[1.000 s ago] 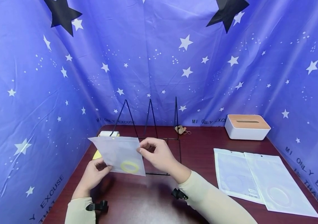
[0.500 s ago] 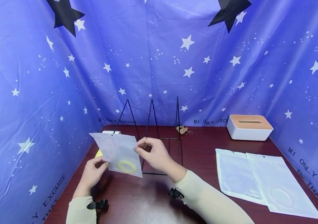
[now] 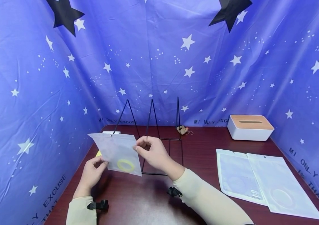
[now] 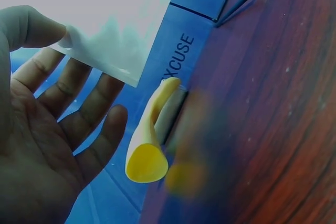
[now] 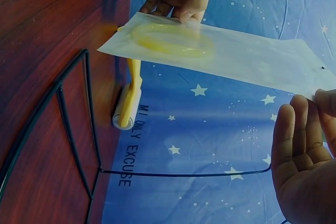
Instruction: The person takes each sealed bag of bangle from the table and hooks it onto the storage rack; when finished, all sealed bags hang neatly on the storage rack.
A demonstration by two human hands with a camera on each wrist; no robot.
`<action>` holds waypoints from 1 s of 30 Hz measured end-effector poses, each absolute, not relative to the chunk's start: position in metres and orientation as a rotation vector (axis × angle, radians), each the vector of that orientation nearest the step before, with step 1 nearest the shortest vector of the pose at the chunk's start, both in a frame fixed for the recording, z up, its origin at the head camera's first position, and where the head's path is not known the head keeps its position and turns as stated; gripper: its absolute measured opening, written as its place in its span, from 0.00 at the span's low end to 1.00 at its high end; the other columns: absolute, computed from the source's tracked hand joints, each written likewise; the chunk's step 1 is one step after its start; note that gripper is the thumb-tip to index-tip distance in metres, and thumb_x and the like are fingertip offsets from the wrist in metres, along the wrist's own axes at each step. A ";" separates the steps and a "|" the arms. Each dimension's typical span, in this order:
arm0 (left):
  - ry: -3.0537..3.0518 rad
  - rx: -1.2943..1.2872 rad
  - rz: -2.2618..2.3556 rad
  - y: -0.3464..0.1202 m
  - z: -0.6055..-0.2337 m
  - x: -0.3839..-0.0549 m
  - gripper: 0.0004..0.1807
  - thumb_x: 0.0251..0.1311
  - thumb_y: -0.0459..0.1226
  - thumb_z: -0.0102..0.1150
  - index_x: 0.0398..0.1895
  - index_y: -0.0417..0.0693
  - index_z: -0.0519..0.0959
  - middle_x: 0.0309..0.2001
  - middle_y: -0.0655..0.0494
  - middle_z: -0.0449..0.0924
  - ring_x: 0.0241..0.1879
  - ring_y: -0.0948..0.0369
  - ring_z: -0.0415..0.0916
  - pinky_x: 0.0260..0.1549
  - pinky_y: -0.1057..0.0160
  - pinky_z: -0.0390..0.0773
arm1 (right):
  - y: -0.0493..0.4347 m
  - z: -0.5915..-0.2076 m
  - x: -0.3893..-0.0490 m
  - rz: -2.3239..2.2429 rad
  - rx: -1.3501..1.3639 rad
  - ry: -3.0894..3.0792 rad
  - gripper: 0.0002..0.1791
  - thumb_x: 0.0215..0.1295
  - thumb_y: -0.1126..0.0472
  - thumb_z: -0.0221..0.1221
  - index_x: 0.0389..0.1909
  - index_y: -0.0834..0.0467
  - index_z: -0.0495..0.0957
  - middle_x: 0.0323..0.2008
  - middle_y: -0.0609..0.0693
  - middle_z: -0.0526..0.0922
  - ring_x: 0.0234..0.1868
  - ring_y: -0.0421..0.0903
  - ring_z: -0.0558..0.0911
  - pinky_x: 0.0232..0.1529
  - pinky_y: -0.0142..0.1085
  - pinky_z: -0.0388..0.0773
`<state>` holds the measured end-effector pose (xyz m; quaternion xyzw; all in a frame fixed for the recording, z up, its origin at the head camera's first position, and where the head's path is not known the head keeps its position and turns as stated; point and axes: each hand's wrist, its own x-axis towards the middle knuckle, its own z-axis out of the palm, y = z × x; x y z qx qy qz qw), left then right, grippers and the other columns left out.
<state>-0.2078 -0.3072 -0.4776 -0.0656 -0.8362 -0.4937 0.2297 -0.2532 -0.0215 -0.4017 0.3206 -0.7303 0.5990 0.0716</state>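
Note:
A frosted flat bag (image 3: pixel 117 150) is held up in front of me, tilted, with a small hole near its top edge. A yellow ring (image 3: pixel 125 165) shows in its lower right part. My left hand (image 3: pixel 91 175) pinches the bag's lower left edge between thumb and fingers. On the opposite side, my right hand (image 3: pixel 157 156) pinches the edge higher up. In the right wrist view the bag stretches between both hands. Behind it lies a lint roller (image 5: pixel 128 100) with a yellow handle, mostly hidden by the bag in the head view.
A black wire rack (image 3: pixel 155 174) with triangular uprights stands just behind the right hand. Two flat white bags (image 3: pixel 236 178) overlap at the right. A tissue box (image 3: pixel 249 128) with a wood-coloured lid and a small tan trinket (image 3: pixel 181 130) are farther back.
Both hands and the bag have shifted slightly to the left, and the right edge of the bag has come round a little. Both grips on it stay the same.

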 end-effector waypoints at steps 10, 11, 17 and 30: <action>-2.287 -0.120 -1.397 -0.302 -0.471 -0.210 0.03 0.64 0.23 0.63 0.33 0.32 0.85 0.27 0.51 0.82 0.28 0.67 0.75 0.31 0.69 0.74 | -0.019 -0.402 -0.261 1.818 0.923 -2.183 0.04 0.68 0.62 0.70 0.38 0.59 0.87 0.26 0.50 0.83 0.26 0.45 0.76 0.27 0.31 0.70; -2.282 -0.113 -1.405 -0.302 -0.472 -0.211 0.03 0.64 0.23 0.63 0.34 0.32 0.85 0.26 0.52 0.82 0.28 0.65 0.76 0.31 0.69 0.74 | -0.019 -0.403 -0.262 1.819 0.921 -2.177 0.04 0.68 0.63 0.70 0.38 0.60 0.87 0.26 0.51 0.83 0.26 0.46 0.76 0.27 0.30 0.70; -2.267 -0.097 -1.450 -0.304 -0.475 -0.217 0.04 0.68 0.26 0.63 0.38 0.30 0.85 0.26 0.55 0.83 0.28 0.59 0.81 0.31 0.69 0.78 | -0.020 -0.403 -0.269 1.834 0.912 -2.171 0.04 0.69 0.64 0.69 0.38 0.61 0.86 0.28 0.54 0.85 0.26 0.47 0.77 0.26 0.30 0.71; -2.231 -0.152 -1.479 -0.312 -0.476 -0.219 0.03 0.67 0.26 0.65 0.36 0.31 0.85 0.24 0.55 0.81 0.27 0.68 0.77 0.31 0.69 0.76 | -0.023 -0.402 -0.274 1.745 0.882 -2.211 0.03 0.68 0.60 0.69 0.36 0.54 0.85 0.23 0.44 0.81 0.25 0.40 0.77 0.27 0.32 0.73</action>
